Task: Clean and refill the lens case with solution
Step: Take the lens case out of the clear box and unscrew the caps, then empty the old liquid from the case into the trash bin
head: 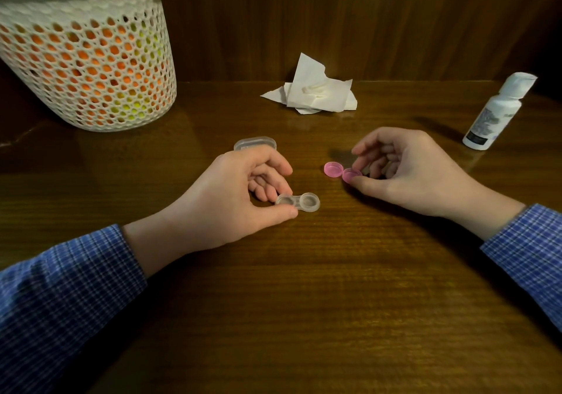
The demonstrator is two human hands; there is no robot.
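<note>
Left hand [240, 193] pinching the clear lens case [298, 202] at its left well, both wells uncapped, low on the wooden table [304, 287]. Right hand [404, 168] curled round one pink cap [351, 175], touching a second pink cap [333, 169] lying open-side up. Farther out: crumpled tissue [313, 92], solution bottle [498, 111] far right, mesh basket [88, 59] far left.

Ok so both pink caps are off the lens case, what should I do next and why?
Probably let go of the pink cap and have the right hand fetch the solution bottle: the lens case, held by the left hand, sits open.
</note>
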